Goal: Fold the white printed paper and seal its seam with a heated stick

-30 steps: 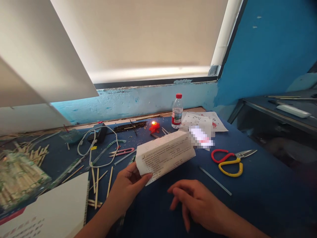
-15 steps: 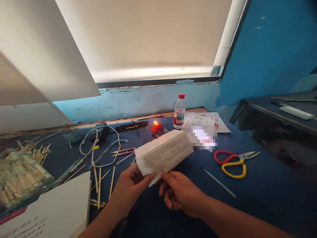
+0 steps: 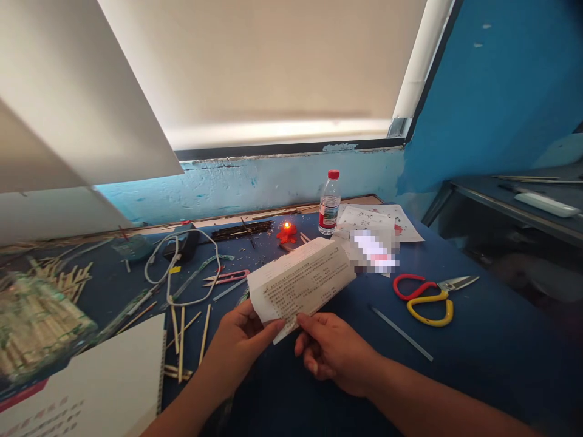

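A folded sheet of printed paper (image 3: 303,276) is held up at a tilt above the blue table. My left hand (image 3: 243,340) grips its lower left corner, thumb in front and fingers behind. My right hand (image 3: 334,349) pinches the lower edge between thumb and forefinger, its other fingers curled below. Beyond the paper a lit red candle (image 3: 286,234) stands in spread red wax. Small pink-handled thread snips (image 3: 232,277) lie left of the paper. To the right are scissors (image 3: 426,300) with one red and one yellow handle.
A water bottle (image 3: 329,203) with a red cap stands at the back beside loose papers (image 3: 405,221). A clear glue stick (image 3: 403,334) lies at right. Leftward are a white cable (image 3: 218,249), wooden sticks (image 3: 181,346), a bag of sticks (image 3: 40,328) and a spiral notebook (image 3: 113,376).
Both hands keep their hold on the folded paper, almost still. The candle flame looks smaller, and the view has shifted very slightly.
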